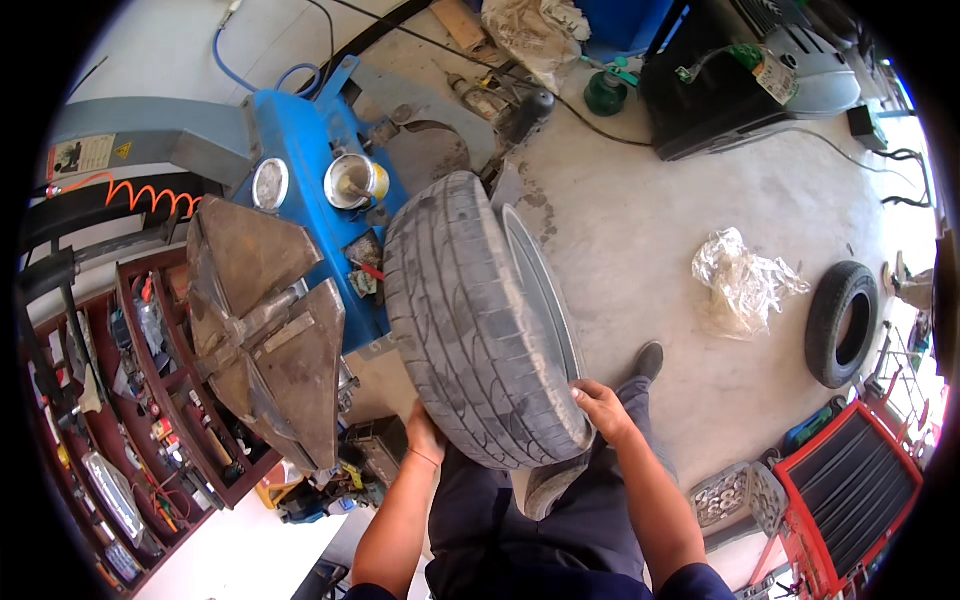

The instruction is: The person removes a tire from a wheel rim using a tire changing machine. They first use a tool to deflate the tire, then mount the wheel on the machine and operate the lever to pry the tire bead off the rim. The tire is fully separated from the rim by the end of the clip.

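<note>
A car wheel (460,320), a worn black tyre on a metal rim (545,290), stands upright and slightly tilted in front of my legs. My left hand (424,436) cups the tyre's lower left side, with its fingers partly hidden behind the rubber. On the lower right, my right hand (600,408) grips the tyre's edge beside the rim, thumb on top. Left of the wheel is a blue tyre changer (300,150) with a brown metal turntable (265,335). Two open cans sit on it, one a white-and-yellow can (372,182) with a brush inside.
A drawer rack (180,400) full of tools lines the left. Crumpled clear plastic (745,280) and a loose tyre (842,325) lie on the floor at right. A red tool cart (850,500) is at lower right; a black machine (730,90) stands at the back.
</note>
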`<state>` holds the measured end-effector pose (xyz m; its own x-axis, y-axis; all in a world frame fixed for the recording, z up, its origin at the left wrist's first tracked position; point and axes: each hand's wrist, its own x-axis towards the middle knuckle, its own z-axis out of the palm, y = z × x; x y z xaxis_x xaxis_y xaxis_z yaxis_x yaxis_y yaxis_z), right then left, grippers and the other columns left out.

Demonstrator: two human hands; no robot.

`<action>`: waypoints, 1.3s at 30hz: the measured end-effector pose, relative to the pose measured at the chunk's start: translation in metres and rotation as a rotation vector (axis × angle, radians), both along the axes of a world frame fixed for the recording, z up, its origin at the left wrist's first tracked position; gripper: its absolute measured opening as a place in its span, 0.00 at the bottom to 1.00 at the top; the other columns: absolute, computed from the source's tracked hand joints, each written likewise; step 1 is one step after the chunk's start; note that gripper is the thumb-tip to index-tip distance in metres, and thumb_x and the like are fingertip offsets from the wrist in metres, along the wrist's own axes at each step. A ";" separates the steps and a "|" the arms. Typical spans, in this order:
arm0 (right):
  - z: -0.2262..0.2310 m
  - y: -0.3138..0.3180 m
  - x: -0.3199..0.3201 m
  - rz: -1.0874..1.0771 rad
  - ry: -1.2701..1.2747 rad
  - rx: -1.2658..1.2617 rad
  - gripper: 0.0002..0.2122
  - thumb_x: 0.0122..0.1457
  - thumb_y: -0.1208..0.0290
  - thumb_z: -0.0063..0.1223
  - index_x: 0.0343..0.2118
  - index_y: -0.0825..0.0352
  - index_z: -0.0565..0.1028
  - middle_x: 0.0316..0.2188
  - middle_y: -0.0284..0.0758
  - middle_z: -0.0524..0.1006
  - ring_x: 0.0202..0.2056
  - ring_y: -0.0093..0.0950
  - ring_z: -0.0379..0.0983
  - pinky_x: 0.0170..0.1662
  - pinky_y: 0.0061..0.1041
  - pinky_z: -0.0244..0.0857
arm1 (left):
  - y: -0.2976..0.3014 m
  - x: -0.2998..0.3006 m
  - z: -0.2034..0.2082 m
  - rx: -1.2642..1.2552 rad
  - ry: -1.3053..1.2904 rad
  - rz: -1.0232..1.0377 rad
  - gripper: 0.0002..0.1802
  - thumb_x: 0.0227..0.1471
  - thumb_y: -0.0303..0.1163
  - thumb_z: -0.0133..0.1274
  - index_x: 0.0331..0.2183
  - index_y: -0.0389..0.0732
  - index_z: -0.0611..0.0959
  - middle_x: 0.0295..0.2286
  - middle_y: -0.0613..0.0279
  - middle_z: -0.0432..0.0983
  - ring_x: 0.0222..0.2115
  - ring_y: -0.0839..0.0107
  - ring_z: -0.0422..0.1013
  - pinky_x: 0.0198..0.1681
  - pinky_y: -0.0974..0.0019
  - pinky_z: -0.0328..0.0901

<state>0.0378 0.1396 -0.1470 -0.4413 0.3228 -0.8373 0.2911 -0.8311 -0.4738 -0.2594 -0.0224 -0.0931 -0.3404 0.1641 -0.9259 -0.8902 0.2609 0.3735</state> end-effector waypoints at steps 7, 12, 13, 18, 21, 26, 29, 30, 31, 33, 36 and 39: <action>-0.016 0.007 0.006 0.205 -0.016 0.098 0.21 0.60 0.52 0.65 0.44 0.67 0.82 0.38 0.32 0.83 0.44 0.22 0.75 0.51 0.27 0.68 | -0.039 0.043 -0.085 0.683 -0.313 -0.276 0.31 0.71 0.48 0.34 0.68 0.43 0.61 0.68 0.58 0.55 0.67 0.58 0.53 0.69 0.55 0.51; -0.013 0.000 0.006 0.151 0.024 0.115 0.22 0.61 0.52 0.64 0.46 0.68 0.81 0.42 0.33 0.82 0.47 0.24 0.74 0.54 0.28 0.67 | -0.044 0.034 -0.095 0.642 -0.298 -0.284 0.32 0.71 0.49 0.33 0.68 0.43 0.60 0.68 0.58 0.54 0.67 0.58 0.52 0.70 0.55 0.51; -0.017 -0.004 0.009 0.127 0.044 0.146 0.21 0.61 0.52 0.64 0.46 0.67 0.82 0.42 0.33 0.82 0.46 0.23 0.75 0.54 0.27 0.67 | -0.046 0.036 -0.096 0.626 -0.299 -0.282 0.32 0.71 0.49 0.33 0.68 0.43 0.60 0.68 0.58 0.54 0.67 0.58 0.52 0.70 0.55 0.51; -0.020 -0.009 0.009 0.126 0.075 0.114 0.22 0.61 0.52 0.64 0.47 0.68 0.81 0.45 0.34 0.81 0.49 0.26 0.75 0.55 0.28 0.66 | -0.059 0.042 -0.102 0.566 -0.272 -0.271 0.32 0.71 0.49 0.32 0.68 0.43 0.60 0.68 0.58 0.53 0.67 0.58 0.51 0.70 0.55 0.50; -0.022 -0.011 0.013 0.167 0.050 0.160 0.23 0.62 0.52 0.63 0.47 0.69 0.80 0.46 0.36 0.80 0.50 0.28 0.75 0.56 0.29 0.66 | -0.067 0.047 -0.106 0.524 -0.258 -0.260 0.32 0.71 0.49 0.32 0.68 0.43 0.60 0.69 0.58 0.53 0.68 0.58 0.51 0.70 0.55 0.50; -0.023 -0.012 0.018 0.154 0.149 0.156 0.20 0.64 0.55 0.60 0.48 0.68 0.81 0.48 0.37 0.80 0.52 0.29 0.74 0.57 0.29 0.65 | -0.075 0.055 -0.108 0.492 -0.225 -0.234 0.32 0.71 0.50 0.31 0.68 0.43 0.60 0.69 0.59 0.52 0.68 0.58 0.50 0.70 0.55 0.49; -0.018 -0.013 0.012 0.178 0.091 0.179 0.20 0.67 0.54 0.56 0.49 0.69 0.80 0.44 0.37 0.80 0.49 0.29 0.74 0.55 0.30 0.65 | -0.074 0.061 -0.107 0.478 -0.197 -0.222 0.32 0.71 0.50 0.31 0.68 0.43 0.60 0.69 0.59 0.52 0.68 0.58 0.49 0.71 0.55 0.49; -0.012 -0.013 0.011 0.184 0.047 0.207 0.21 0.67 0.54 0.55 0.49 0.69 0.80 0.42 0.38 0.79 0.47 0.29 0.74 0.54 0.30 0.65 | -0.074 0.062 -0.104 0.469 -0.186 -0.219 0.32 0.71 0.50 0.31 0.68 0.43 0.60 0.69 0.59 0.51 0.68 0.58 0.49 0.71 0.55 0.49; -0.011 -0.018 0.011 0.188 0.054 0.255 0.22 0.68 0.52 0.53 0.47 0.70 0.80 0.40 0.37 0.78 0.45 0.28 0.73 0.52 0.30 0.65 | -0.077 0.064 -0.096 0.454 -0.175 -0.217 0.32 0.71 0.50 0.30 0.68 0.43 0.60 0.69 0.59 0.51 0.68 0.58 0.49 0.71 0.55 0.49; 0.015 -0.011 0.003 0.204 0.053 0.261 0.22 0.68 0.52 0.52 0.47 0.70 0.80 0.39 0.37 0.78 0.44 0.28 0.73 0.51 0.30 0.66 | -0.087 0.060 -0.075 0.411 -0.146 -0.214 0.33 0.71 0.50 0.30 0.68 0.43 0.60 0.69 0.59 0.51 0.68 0.58 0.49 0.71 0.55 0.48; 0.076 0.014 -0.017 0.192 0.001 0.184 0.22 0.68 0.52 0.53 0.41 0.72 0.80 0.31 0.36 0.78 0.37 0.26 0.72 0.46 0.31 0.67 | -0.075 0.042 -0.013 0.354 -0.034 -0.386 0.34 0.70 0.54 0.31 0.68 0.43 0.61 0.67 0.58 0.57 0.66 0.56 0.55 0.69 0.53 0.52; 0.119 0.073 -0.064 0.416 -0.116 0.298 0.26 0.68 0.48 0.50 0.34 0.74 0.79 0.27 0.37 0.79 0.32 0.26 0.70 0.40 0.34 0.67 | -0.009 0.010 0.056 0.338 -0.113 -0.142 0.37 0.69 0.57 0.34 0.67 0.41 0.63 0.64 0.56 0.63 0.63 0.55 0.61 0.68 0.53 0.55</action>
<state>-0.0264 0.2128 -0.0280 -0.4929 0.3719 -0.7866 0.6323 -0.4679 -0.6175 -0.2493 -0.0316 -0.0372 -0.1913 0.5048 -0.8418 -0.8945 0.2634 0.3612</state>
